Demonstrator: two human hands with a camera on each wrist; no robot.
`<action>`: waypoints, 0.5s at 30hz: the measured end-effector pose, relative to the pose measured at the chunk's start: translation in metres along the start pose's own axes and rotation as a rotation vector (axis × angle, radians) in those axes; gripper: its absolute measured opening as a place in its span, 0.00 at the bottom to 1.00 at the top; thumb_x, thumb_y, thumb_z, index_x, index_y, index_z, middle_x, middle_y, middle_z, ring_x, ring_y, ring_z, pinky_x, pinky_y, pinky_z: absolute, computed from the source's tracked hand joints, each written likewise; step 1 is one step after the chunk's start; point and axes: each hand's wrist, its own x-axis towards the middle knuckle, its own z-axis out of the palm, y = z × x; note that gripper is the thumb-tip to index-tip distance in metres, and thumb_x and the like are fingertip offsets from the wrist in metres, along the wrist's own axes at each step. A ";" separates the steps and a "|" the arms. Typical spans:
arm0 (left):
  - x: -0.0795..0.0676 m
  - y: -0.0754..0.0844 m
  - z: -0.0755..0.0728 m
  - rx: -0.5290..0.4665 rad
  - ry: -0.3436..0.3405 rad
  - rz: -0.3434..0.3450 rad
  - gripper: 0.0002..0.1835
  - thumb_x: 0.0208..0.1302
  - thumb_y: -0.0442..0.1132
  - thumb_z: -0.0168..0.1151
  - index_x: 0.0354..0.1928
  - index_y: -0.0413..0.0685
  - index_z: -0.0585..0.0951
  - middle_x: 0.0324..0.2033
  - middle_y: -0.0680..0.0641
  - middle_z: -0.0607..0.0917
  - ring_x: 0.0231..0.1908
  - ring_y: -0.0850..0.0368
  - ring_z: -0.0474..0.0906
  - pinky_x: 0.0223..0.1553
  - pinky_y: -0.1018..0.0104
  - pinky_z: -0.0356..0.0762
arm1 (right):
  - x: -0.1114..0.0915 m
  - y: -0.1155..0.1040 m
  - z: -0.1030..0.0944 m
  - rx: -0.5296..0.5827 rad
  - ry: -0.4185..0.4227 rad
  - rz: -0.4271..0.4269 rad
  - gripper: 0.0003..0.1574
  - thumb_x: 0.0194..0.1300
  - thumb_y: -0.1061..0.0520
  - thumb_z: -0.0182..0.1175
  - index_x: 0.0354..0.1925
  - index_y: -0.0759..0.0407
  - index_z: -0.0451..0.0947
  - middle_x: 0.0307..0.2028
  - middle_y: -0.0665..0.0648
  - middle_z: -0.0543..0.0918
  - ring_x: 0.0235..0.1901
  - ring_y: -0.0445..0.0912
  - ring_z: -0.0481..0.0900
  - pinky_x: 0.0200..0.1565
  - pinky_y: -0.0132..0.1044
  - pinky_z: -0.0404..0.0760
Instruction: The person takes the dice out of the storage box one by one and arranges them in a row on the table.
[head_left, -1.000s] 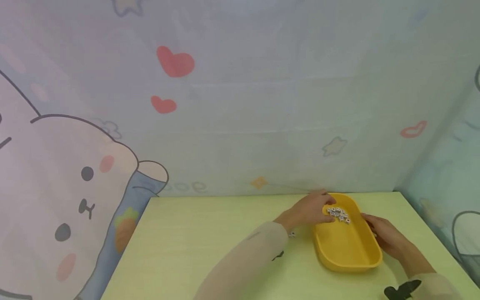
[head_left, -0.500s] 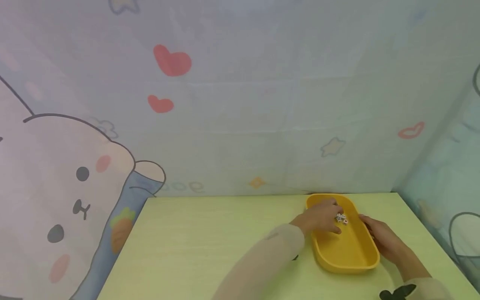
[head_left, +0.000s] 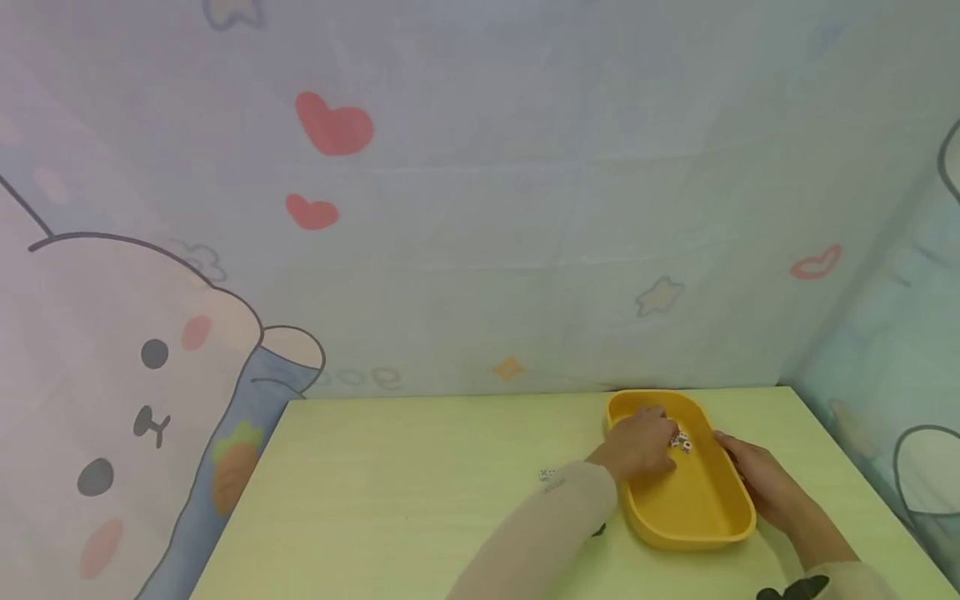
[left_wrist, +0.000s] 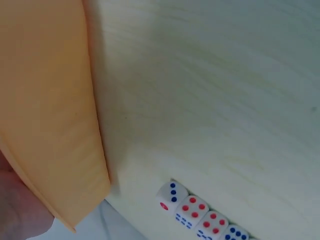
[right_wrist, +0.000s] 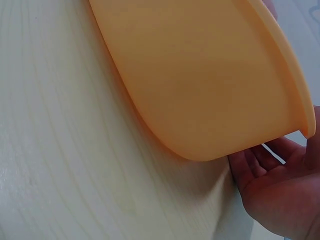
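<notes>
A yellow plastic tray [head_left: 693, 508] lies on the table, its length running away from me. My left hand [head_left: 637, 442] reaches over its left side, fingers bent down among white dice [head_left: 686, 445] inside. The fingertips are partly hidden, and I cannot tell whether they hold any dice. My right hand [head_left: 768, 479] grips the tray's right side. In the right wrist view, the fingers [right_wrist: 257, 160] lie against the outer wall, with the thumb up by the rim. A row of dice [left_wrist: 192, 209], showing red and blue pips, sits on the table left of the tray.
The pale green-yellow table [head_left: 390, 492] ends at the back against a printed cloth [head_left: 465, 292] with hearts and a cartoon animal. Another printed cloth panel [head_left: 885, 400] stands along the right side.
My left hand has gone from the tray's far left rim down into the tray, now covering part of the dice. The dice row on the table shows from behind my sleeve. My right hand keeps its hold.
</notes>
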 end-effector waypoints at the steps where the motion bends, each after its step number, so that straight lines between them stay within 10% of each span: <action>1: 0.000 0.000 0.001 0.006 0.006 -0.001 0.19 0.67 0.57 0.74 0.57 0.69 0.84 0.50 0.64 0.76 0.48 0.67 0.69 0.48 0.73 0.73 | 0.000 0.000 0.000 0.003 0.006 0.003 0.53 0.83 0.30 0.44 0.79 0.72 0.54 0.55 0.50 0.81 0.50 0.42 0.83 0.53 0.42 0.86; 15: 0.001 0.003 0.006 0.001 0.032 -0.038 0.13 0.65 0.56 0.74 0.51 0.74 0.86 0.43 0.66 0.77 0.43 0.70 0.71 0.42 0.70 0.75 | -0.002 -0.003 -0.001 -0.027 0.014 0.022 0.56 0.82 0.28 0.43 0.80 0.73 0.51 0.57 0.53 0.81 0.50 0.42 0.83 0.52 0.43 0.86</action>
